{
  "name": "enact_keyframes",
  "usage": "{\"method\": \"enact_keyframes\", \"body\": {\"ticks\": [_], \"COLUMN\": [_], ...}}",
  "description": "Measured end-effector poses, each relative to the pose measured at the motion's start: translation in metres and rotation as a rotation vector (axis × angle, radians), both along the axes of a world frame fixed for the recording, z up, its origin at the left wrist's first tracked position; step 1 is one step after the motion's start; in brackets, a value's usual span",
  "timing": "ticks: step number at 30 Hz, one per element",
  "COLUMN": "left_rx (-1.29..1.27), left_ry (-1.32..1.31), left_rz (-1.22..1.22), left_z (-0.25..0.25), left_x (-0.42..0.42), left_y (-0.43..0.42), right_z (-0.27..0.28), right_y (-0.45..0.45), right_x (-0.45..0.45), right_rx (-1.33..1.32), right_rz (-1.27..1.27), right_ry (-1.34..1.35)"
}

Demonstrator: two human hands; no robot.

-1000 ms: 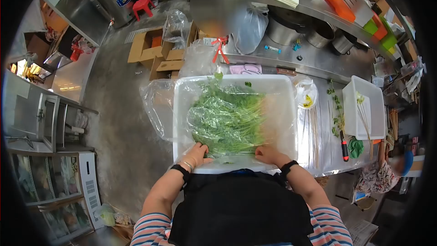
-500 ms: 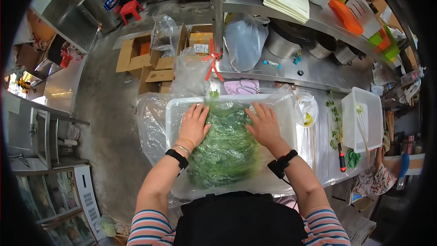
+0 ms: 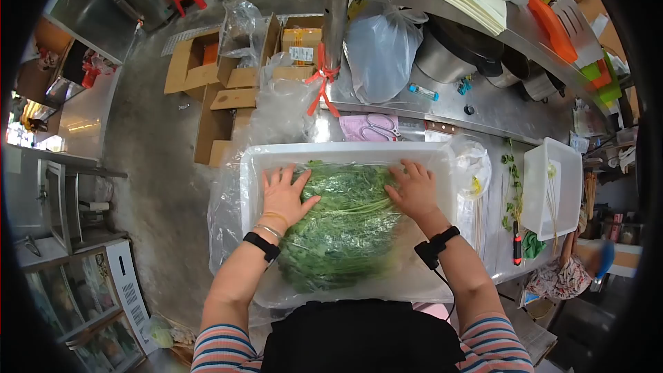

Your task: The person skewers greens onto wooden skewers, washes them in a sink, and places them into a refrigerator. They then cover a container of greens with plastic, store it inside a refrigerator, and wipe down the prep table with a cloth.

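A wide bundle of leafy green herbs with thin stems [image 3: 338, 235] lies under clear plastic film in a white rectangular tub [image 3: 345, 152]. My left hand [image 3: 283, 197] rests on the left side of the bundle, fingers spread and thumb pointing inward. Opposite it, my right hand [image 3: 414, 192] lies on the right side with its fingers apart. Both palms face down toward the plastic, and neither hand grasps anything. Glare on the film partly hides the leaves.
Behind the tub lie purple-handled scissors [image 3: 380, 127] and a knife handle [image 3: 440, 128]. To the right are a plastic bag [image 3: 471, 166], loose green sprigs [image 3: 512, 186], a red-black tool [image 3: 517, 249] and a smaller white bin [image 3: 556, 186]. Cardboard boxes [image 3: 231, 99] stand back left.
Both hands have spread slightly outward, and my left thumb has opened away from its fingers. The greens' back edge now sits inside the tub rim, and less loose plastic shows at the back right corner.
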State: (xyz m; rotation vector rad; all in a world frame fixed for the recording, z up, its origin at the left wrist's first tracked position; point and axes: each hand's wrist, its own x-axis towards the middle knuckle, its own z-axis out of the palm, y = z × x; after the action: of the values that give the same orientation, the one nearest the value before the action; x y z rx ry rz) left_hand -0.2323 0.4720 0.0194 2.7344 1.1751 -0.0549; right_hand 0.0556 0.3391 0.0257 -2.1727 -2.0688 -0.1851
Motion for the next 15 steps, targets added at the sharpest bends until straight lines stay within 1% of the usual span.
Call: {"method": "enact_keyframes", "body": {"ticks": [1,2,3,5,6,8,9,11,12,13,14,15], "left_rx": [-0.03,-0.216,-0.218,-0.754,-0.756,-0.669,-0.679,-0.452,-0.459,-0.316,-0.175,-0.18], "left_ry": [-0.065,-0.122,-0.121,-0.538,-0.537,-0.517,-0.509,-0.456,-0.45,-0.325,-0.199,-0.196], "left_rz": [0.011,0.052,0.055,0.356,0.355,0.362,0.36,0.263,0.268,0.195,0.118,0.113], "left_z": [-0.006,-0.015,-0.034,-0.069,-0.07,-0.075,-0.064,-0.007,0.028,0.066,0.086,0.09], "left_x": [-0.004,-0.004,-0.009,-0.015,-0.013,-0.011,-0.012,-0.016,-0.021,-0.028,-0.036,-0.049], "left_y": [0.001,0.005,0.005,0.008,0.008,0.005,0.004,-0.003,-0.01,-0.019,-0.032,-0.05], "right_z": [-0.021,-0.041,-0.058,-0.085,-0.091,-0.103,-0.092,-0.025,0.019,0.055,0.07,0.082], "right_y": [-0.01,-0.017,-0.019,-0.02,-0.02,-0.028,-0.031,-0.039,-0.044,-0.053,-0.07,-0.092], "right_x": [0.003,0.008,0.014,0.025,0.029,0.036,0.035,0.025,0.014,0.003,-0.006,-0.015], "right_rx": [-0.052,-0.101,-0.104,-0.168,-0.167,-0.163,-0.17,-0.074,-0.042,-0.007,-0.013,-0.077], "right_rz": [-0.132,-0.263,-0.262,-0.655,-0.658,-0.537,-0.548,-0.272,-0.236,-0.198,-0.202,-0.278], "right_ry": [0.312,0.625,0.625,1.313,1.313,1.034,1.037,0.832,0.708,0.583,0.587,0.576]}}
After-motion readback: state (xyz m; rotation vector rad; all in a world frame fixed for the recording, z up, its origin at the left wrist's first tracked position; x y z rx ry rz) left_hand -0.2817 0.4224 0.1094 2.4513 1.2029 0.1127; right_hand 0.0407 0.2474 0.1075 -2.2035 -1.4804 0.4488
